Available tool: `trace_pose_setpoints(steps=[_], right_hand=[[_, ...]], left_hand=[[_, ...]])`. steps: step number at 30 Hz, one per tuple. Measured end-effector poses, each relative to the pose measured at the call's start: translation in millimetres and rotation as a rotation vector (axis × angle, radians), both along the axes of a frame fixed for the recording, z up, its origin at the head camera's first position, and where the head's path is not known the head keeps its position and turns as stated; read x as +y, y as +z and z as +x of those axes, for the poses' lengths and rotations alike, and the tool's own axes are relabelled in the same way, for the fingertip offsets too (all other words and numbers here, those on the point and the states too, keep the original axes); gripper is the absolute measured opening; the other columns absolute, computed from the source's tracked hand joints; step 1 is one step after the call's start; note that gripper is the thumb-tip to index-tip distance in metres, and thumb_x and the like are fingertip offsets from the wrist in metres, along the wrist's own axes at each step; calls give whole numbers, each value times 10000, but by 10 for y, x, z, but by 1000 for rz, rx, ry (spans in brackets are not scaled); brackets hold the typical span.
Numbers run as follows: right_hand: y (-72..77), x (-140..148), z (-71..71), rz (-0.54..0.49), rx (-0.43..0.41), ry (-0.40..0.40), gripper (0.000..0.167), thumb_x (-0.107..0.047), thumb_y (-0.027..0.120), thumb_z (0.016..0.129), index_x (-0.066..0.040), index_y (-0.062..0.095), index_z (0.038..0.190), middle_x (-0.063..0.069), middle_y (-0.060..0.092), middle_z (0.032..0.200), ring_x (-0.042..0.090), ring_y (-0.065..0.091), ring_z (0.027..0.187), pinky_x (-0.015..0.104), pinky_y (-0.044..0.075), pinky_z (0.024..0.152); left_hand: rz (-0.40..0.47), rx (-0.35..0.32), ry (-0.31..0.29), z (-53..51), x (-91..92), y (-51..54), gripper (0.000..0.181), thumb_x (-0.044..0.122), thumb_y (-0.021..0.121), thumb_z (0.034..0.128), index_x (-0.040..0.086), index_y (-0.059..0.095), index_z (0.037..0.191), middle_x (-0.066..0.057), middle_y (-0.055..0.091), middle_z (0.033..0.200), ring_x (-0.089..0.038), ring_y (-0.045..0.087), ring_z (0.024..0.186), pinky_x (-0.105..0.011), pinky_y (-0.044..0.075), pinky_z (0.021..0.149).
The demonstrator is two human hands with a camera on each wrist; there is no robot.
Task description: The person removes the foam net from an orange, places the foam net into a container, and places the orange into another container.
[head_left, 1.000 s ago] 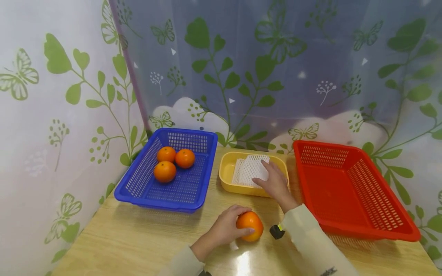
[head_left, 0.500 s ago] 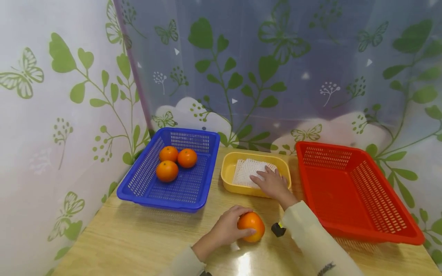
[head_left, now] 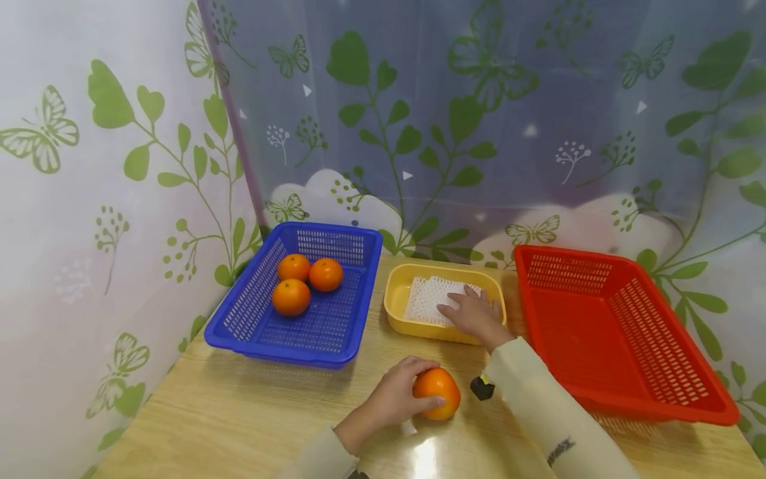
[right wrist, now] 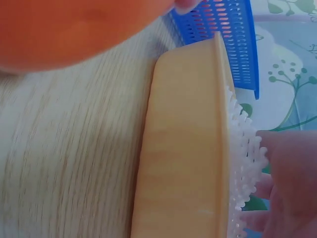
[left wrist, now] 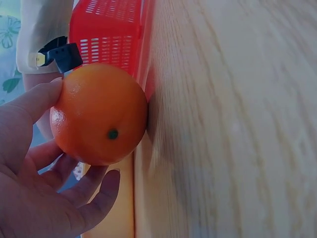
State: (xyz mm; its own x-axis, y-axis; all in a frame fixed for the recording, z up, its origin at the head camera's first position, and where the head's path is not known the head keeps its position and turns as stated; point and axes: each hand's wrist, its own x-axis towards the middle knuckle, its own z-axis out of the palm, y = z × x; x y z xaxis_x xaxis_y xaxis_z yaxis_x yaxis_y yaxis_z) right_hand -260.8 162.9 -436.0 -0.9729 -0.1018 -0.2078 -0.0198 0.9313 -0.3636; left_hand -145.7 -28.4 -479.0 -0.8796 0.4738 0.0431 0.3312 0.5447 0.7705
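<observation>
My left hand [head_left: 395,394] holds an orange [head_left: 438,394] on the table, thumb on the near side and fingers around the far side. In the left wrist view the orange [left wrist: 101,116] shows a small green stem spot and rests on the wood. My right hand [head_left: 475,314] reaches into a yellow tray [head_left: 439,330], fingers spread on white foam fruit nets [head_left: 427,299]. In the right wrist view the nets [right wrist: 240,158] bulge above the tray's rim, and the fingertips are partly hidden behind them.
A blue basket [head_left: 281,350] with three oranges [head_left: 291,297] stands at the left. A red basket [head_left: 598,332] stands at the right, beside my right sleeve. A patterned curtain [head_left: 383,133] hangs behind the wooden table [head_left: 239,412].
My right hand has shifted slightly over the foam nets, which lie lower and flatter in the tray than a second ago. The left hand keeps its hold on the orange.
</observation>
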Motion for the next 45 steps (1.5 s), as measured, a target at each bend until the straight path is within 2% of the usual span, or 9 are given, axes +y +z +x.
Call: trace_pose_setpoints(steps=[7,13,21,25,29,35,40,43,45], right_hand=[[30,1,3,-47,36,10,645,-524,443,982,-145,376,1500,216,164,1587,520,60,1418,697,24,1094],[100,-37,41,-70,67,27,673,-544,449,975,-145,358,1509,214,138,1593,521,52,1419,695,4,1098],[225,-193,92,-64,136,93,720,-582,453,962,-137,339,1517,209,174,1586,507,66,1426,659,15,1120],[269,-317,90,-109,182,153,779,-632,478,928,-135,347,1513,184,205,1585,495,91,1429,640,16,1130],[306,-462,56,-125,222,253,785,-619,523,912,-142,351,1512,161,241,1579,490,113,1428,642,19,1132],[266,-644,-31,-70,201,373,776,-599,527,921,-178,302,1534,128,274,1573,482,150,1425,646,35,1132],[259,-766,-84,-18,161,439,799,-588,523,927,-183,237,1553,107,242,1588,463,152,1432,638,37,1137],[278,-844,-105,7,158,468,810,-602,505,929,-187,212,1559,96,224,1595,448,148,1438,631,49,1141],[287,-903,-114,17,161,487,824,-636,479,923,-197,200,1562,83,215,1599,440,147,1442,628,57,1142]], left_hand=[[-10,4,7,3,7,-2,537,400,767,828,149,614,1278,14,585,1209,-156,559,1071,-359,477,942],[-35,11,15,14,-18,16,495,404,789,802,164,622,1201,25,596,1162,-149,567,1027,-329,483,886],[7,-41,-32,58,-72,6,458,334,815,788,200,528,1119,8,661,1098,-102,606,944,-284,506,826],[-4,-35,-51,83,-107,14,480,314,824,781,202,504,1121,-15,663,1114,-113,616,947,-289,510,828],[-35,-26,-75,98,-139,26,505,319,829,775,208,498,1140,-21,651,1169,-137,615,1003,-311,504,865],[-45,-3,-98,128,-174,21,528,313,842,758,215,504,1152,1,647,1177,-129,606,1025,-308,493,879],[-24,-22,-129,146,-198,21,578,303,863,734,231,494,1172,22,637,1168,-113,599,1037,-295,491,888],[-6,-51,-174,139,-217,29,600,297,874,719,252,487,1176,52,616,1177,-96,589,1041,-284,488,889],[12,-71,-227,125,-244,31,599,277,874,721,255,489,1180,72,600,1185,-81,584,1040,-268,483,892]])
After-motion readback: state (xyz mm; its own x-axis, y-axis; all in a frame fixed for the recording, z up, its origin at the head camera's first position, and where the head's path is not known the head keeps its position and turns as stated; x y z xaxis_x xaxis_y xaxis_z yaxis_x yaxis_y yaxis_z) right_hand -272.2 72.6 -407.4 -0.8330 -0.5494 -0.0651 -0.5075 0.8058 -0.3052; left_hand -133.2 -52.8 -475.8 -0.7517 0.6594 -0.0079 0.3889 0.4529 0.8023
